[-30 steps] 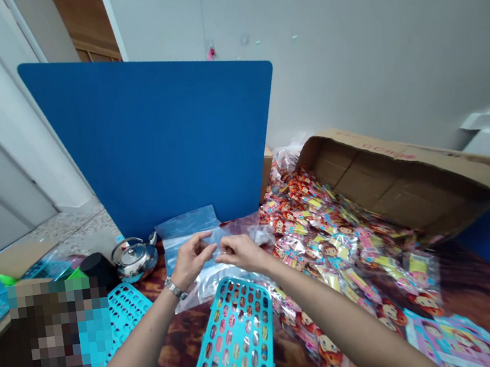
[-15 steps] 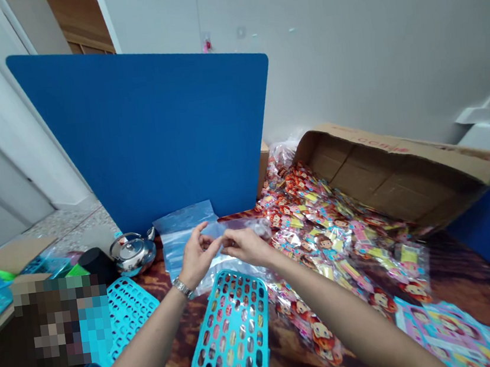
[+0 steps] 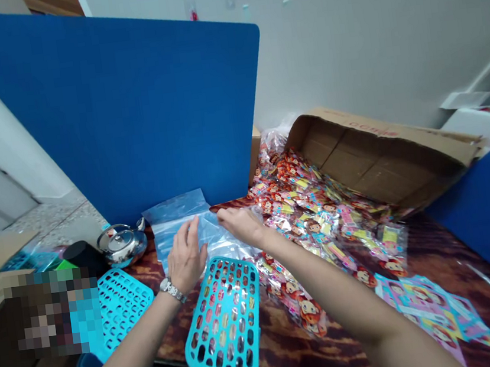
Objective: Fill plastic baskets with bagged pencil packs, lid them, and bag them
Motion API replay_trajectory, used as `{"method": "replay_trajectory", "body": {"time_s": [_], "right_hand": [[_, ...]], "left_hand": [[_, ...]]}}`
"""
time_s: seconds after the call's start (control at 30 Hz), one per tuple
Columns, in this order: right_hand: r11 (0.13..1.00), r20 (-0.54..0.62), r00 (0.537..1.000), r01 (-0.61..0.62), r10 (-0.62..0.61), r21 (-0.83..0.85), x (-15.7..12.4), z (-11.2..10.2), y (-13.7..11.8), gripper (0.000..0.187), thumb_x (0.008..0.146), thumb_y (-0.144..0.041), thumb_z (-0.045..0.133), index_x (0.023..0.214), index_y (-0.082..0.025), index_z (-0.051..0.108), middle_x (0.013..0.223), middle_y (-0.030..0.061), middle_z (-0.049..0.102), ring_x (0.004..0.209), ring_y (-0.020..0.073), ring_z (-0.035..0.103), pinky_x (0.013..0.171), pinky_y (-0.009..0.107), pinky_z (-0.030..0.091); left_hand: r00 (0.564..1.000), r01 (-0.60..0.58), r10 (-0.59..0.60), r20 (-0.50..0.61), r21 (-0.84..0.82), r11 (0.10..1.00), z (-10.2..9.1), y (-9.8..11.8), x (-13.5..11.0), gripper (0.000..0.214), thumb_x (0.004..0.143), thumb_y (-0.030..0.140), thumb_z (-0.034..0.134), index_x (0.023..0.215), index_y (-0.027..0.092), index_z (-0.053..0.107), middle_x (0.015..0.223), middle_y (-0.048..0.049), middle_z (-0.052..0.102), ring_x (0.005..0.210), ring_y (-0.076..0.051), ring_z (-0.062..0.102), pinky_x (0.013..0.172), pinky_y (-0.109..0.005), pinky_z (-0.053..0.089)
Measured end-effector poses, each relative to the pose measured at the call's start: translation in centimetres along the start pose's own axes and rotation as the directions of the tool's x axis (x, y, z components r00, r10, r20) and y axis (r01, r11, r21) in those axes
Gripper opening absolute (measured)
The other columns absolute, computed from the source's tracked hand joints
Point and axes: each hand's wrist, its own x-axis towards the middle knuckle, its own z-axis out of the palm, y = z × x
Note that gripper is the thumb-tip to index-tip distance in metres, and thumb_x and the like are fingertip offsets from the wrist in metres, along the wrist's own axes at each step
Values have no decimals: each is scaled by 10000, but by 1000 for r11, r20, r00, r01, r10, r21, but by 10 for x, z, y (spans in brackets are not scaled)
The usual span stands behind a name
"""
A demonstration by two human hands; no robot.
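My left hand [image 3: 186,256], with a metal watch on its wrist, lies with fingers stretched over a stack of clear plastic bags [image 3: 165,236]. My right hand [image 3: 242,226] is closed in a pinch at the upper right part of the stack, on the edge of a clear plastic bag [image 3: 214,226]. A turquoise basket [image 3: 224,361] with oval holes is just below both hands, and colourful packets show through its holes. Right of my right hand spreads a heap of clear packets [image 3: 317,228] with cartoon doll pictures.
A tipped cardboard box [image 3: 371,156] lies behind the heap. A blue board [image 3: 151,111] stands at the back. To the left are a shiny kettle [image 3: 123,246], a black cylinder [image 3: 85,258] and another turquoise basket [image 3: 125,299]. Printed cards [image 3: 434,309] lie at right.
My hands, which were together over the bags, have moved apart. My left hand has flattened onto the stack, while my right hand pinches farther up. The view has shifted slightly.
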Motion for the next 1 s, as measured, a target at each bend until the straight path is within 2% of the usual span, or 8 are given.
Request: {"method": "replay_trajectory", "body": {"time_s": [0.13,0.2,0.33,0.47,0.57,0.63,0.8,1.0], "right_hand": [[992,31,996,91,-89,-82,-2,-2,-9,147,928,-281,470,1023,-225,567,955,41,662,813,169,628,651,225,376],[988,-4,993,120,-121,-96,-2,-2,-9,181,933,-276,467,1089,-229,546,994,44,662,851,165,628,678,223,394],[976,-17,979,203,-205,-74,-6,-7,-6,275,932,-273,469,1206,-262,490,1052,25,645,858,154,631,684,224,424],[930,130,950,307,-285,-204,-18,-17,-10,285,936,-252,420,1197,-323,511,1215,32,552,779,142,627,617,233,438],[899,254,945,286,-208,-331,-28,-24,-11,298,904,-198,429,1132,-341,555,1405,43,380,743,141,627,581,253,440],[905,284,955,192,-84,-380,-33,-27,-8,297,892,-191,437,1116,-331,573,1368,56,420,763,157,627,588,266,443],[940,117,991,-24,67,-341,-40,-26,9,202,915,-335,467,955,-227,634,981,62,633,943,207,561,731,283,412],[890,-183,974,-197,132,-412,-47,-30,13,163,910,-251,481,977,-191,617,926,76,608,868,193,521,704,274,337]], "left_hand": [[894,-404,439,-93,259,877,-5,-1,5,261,850,140,486,1081,209,586,1382,-129,406,1230,-267,435,948,-413,429],[856,-480,514,-49,292,827,-7,-5,8,216,851,96,453,908,215,624,1384,-92,411,1235,-251,427,943,-402,441],[857,-499,513,34,299,813,-7,-12,15,280,821,45,415,852,211,638,1273,-101,516,1120,-250,501,822,-375,503],[882,-461,467,59,311,831,-6,-12,18,393,753,6,398,1025,196,609,1046,-92,617,923,-208,574,752,-325,518],[917,-383,397,25,329,863,-11,-4,21,437,709,-3,397,1087,135,565,1077,-133,586,969,-237,558,809,-358,501],[934,-340,357,10,332,880,-15,5,22,450,690,-5,397,1103,110,537,1101,-150,563,1004,-251,540,835,-370,488],[959,-275,283,26,324,905,-24,24,21,290,714,34,408,947,135,549,1028,-129,569,993,-241,540,862,-358,464],[977,-205,172,126,329,922,-25,25,15,293,787,98,383,974,158,600,1036,-108,619,852,-218,612,735,-322,495]]}}
